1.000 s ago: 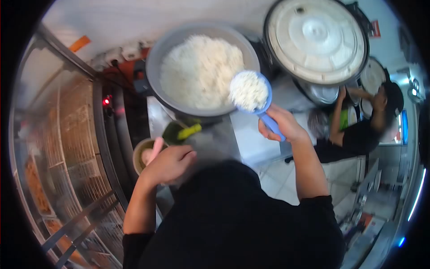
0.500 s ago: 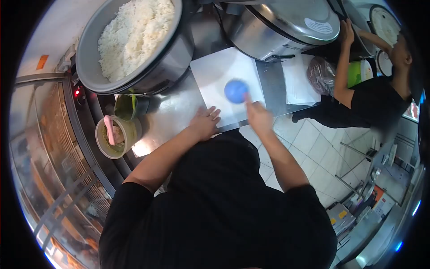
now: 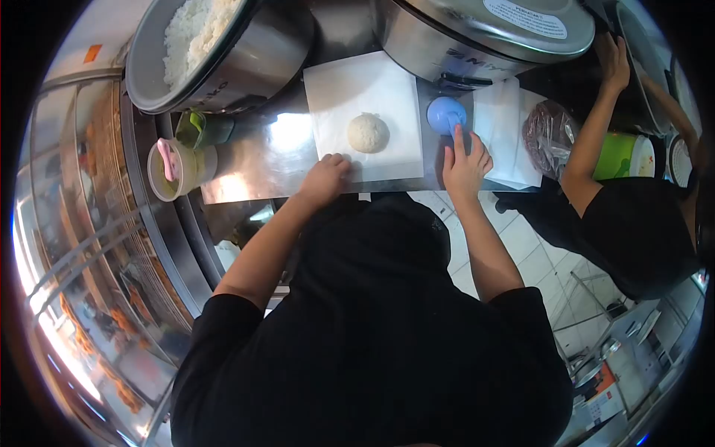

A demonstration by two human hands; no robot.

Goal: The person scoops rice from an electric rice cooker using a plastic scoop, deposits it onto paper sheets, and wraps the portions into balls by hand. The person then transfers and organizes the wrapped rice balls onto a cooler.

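A rounded mound of white rice (image 3: 368, 133) sits on a white paper sheet (image 3: 402, 97) on the metal counter. At the sheet's near left corner, my left hand (image 3: 325, 180) has its fingers curled together over the paper edge. My right hand (image 3: 467, 165) is right of the sheet, fingers apart, its fingertips touching the handle of a blue scoop (image 3: 445, 115). The scoop lies dome side up, between the sheet and a stack of white paper (image 3: 497, 123).
An uncovered cooker (image 3: 253, 63) of rice stands back left, a lidded rice cooker (image 3: 462, 45) back right. At left are a tub (image 3: 201, 162) with a pink-handled utensil and a dark container (image 3: 216, 128). A bagged dark item (image 3: 550, 138) lies near a co-worker's arm (image 3: 592, 134) at right.
The blue scoop has moved right, off the sheet, and the rice mound is now uncovered. My right hand went with it and its fingers spread. My left hand's fingers have curled.
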